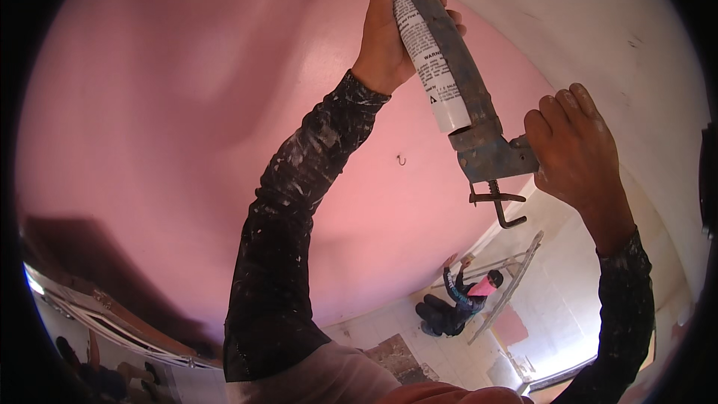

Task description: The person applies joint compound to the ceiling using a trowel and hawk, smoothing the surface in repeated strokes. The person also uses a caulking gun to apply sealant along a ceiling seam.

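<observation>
Both my hands hold up a caulking gun (467,75), its worn grey metal frame slanting from the top of the view down to the right. A white sealant tube (426,56) with dark print lies in its cradle. My left hand (389,34) is wrapped round the tube and the frame near the upper end. My right hand (572,142) is closed round the handle at the lower end. Below the handle hangs the bent hook of the plunger rod (508,213). The gun's front tip is out of view.
A pink wall (187,105) fills the left, with a small hook (402,159) on it. The pale ceiling (613,22) spans the upper right. Below, a person (456,303) sits on the floor beside a wooden ladder (508,288). Another person (105,378) shows at the lower left.
</observation>
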{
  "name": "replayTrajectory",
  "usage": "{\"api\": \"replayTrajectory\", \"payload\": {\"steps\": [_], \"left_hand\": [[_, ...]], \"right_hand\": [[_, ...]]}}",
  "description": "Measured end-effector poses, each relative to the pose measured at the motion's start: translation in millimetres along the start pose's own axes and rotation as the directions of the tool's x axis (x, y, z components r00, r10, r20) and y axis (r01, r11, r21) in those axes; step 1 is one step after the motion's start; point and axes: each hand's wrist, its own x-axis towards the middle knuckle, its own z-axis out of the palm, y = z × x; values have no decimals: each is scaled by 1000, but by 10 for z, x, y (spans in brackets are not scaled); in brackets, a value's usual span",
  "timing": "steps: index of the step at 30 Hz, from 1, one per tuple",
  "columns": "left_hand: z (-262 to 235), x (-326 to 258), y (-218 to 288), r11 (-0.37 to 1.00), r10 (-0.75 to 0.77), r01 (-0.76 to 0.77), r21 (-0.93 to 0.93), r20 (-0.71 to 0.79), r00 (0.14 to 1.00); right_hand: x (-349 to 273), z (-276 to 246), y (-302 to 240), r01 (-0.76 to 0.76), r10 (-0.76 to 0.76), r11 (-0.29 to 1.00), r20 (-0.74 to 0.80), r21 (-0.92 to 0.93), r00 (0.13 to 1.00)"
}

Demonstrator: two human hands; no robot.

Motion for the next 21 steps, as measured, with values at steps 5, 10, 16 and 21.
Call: {"api": "replayTrajectory", "payload": {"steps": [5, 10, 16, 21], "left_hand": [[82, 17, -4, 999, 16, -15, -29, 27, 1000], [184, -31, -9, 999, 4, -2, -51, 49, 999], [311, -51, -12, 997, -3, 11, -82, 104, 995], [452, -75, 20, 996, -20, 29, -85, 97, 995]], "right_hand": [[-48, -88, 38, 8, -9, 1000, -42, -27, 999], [-127, -206, 44, 8, -9, 999, -46, -34, 999], [-244, -327, 66, -13, 12, 999, -35, -43, 999], [-321, -436, 106, -30, 29, 999, -15, -23, 999]]}}
